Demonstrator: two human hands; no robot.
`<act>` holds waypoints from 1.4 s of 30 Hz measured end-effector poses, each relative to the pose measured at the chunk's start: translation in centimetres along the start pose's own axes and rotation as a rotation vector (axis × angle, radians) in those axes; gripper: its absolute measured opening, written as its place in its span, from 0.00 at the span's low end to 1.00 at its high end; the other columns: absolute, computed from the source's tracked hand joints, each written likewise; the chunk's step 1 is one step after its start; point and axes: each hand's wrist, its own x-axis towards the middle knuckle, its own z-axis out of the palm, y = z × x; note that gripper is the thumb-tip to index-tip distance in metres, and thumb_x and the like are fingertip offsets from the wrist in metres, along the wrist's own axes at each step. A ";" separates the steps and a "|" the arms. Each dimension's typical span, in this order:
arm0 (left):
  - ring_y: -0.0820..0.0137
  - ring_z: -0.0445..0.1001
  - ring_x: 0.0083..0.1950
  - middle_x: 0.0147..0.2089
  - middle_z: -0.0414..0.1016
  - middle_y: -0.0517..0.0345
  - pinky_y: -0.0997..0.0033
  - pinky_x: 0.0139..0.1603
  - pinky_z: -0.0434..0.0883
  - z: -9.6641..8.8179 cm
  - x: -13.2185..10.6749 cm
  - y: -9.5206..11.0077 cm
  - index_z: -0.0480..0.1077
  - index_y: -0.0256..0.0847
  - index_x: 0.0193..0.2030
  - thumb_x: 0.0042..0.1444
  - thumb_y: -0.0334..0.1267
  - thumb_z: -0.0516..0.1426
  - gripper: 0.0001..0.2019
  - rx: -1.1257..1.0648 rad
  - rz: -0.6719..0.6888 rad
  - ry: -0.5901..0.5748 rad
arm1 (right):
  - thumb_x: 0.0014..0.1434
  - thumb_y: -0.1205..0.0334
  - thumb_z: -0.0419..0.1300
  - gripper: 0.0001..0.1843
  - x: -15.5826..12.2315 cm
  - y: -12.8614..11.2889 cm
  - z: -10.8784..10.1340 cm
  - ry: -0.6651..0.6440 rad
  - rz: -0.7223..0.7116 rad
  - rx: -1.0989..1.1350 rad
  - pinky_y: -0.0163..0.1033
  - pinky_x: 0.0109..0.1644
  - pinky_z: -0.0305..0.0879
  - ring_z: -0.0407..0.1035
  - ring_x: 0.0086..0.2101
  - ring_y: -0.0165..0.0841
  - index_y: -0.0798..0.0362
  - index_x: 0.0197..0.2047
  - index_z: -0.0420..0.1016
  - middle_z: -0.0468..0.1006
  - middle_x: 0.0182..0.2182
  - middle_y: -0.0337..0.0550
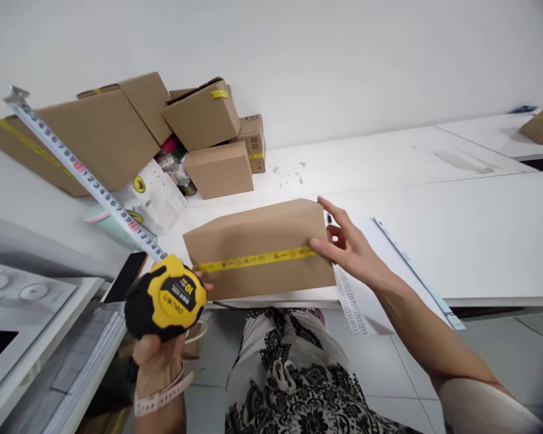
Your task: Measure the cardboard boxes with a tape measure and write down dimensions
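Note:
A yellow and black tape measure (174, 296) is gripped in my left hand (158, 349), whose fingers are mostly hidden behind it. Its white blade (88, 181) sticks out toward the upper left, with the metal hook at the far end in the air. In front of me a brown cardboard box (257, 241) sits at the table's near edge, a strip of yellow printed tape running along it. My right hand (346, 244) pinches the box's right end between thumb and fingers. Fingertips of my left hand show beside the box's left end.
Several cardboard boxes (219, 172) are stacked against the wall at the back left, beside a white printed carton (156, 196). Paper sheets (389, 271) lie right of the box, over the edge of the white table (489, 241). A white appliance (22, 307) stands at left.

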 end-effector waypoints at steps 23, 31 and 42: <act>0.49 0.81 0.43 0.46 0.80 0.42 0.46 0.46 0.77 7.2 -8.2 -2.0 0.74 0.41 0.56 0.55 0.61 0.63 0.30 -0.267 -0.700 -0.599 | 0.55 0.57 0.58 0.25 16.1 5.3 3.1 0.160 0.129 0.086 0.50 0.53 0.70 0.72 0.49 0.43 0.51 0.56 0.72 0.77 0.54 0.52; 0.56 0.80 0.40 0.43 0.76 0.45 0.49 0.48 0.77 12.0 -8.3 -0.5 0.71 0.36 0.55 0.52 0.62 0.65 0.34 -0.261 -0.735 -0.603 | 0.60 0.66 0.53 0.26 17.0 6.0 2.0 0.038 -0.311 -0.140 0.65 0.69 0.55 0.59 0.68 0.47 0.43 0.60 0.76 0.68 0.68 0.45; 0.58 0.81 0.40 0.44 0.77 0.48 0.55 0.47 0.76 13.6 -10.0 -0.9 0.68 0.39 0.55 0.54 0.56 0.65 0.29 -0.339 -0.741 -0.713 | 0.60 0.66 0.52 0.21 16.4 3.7 1.5 -0.118 -0.010 0.050 0.59 0.67 0.64 0.72 0.57 0.46 0.52 0.51 0.82 0.81 0.56 0.48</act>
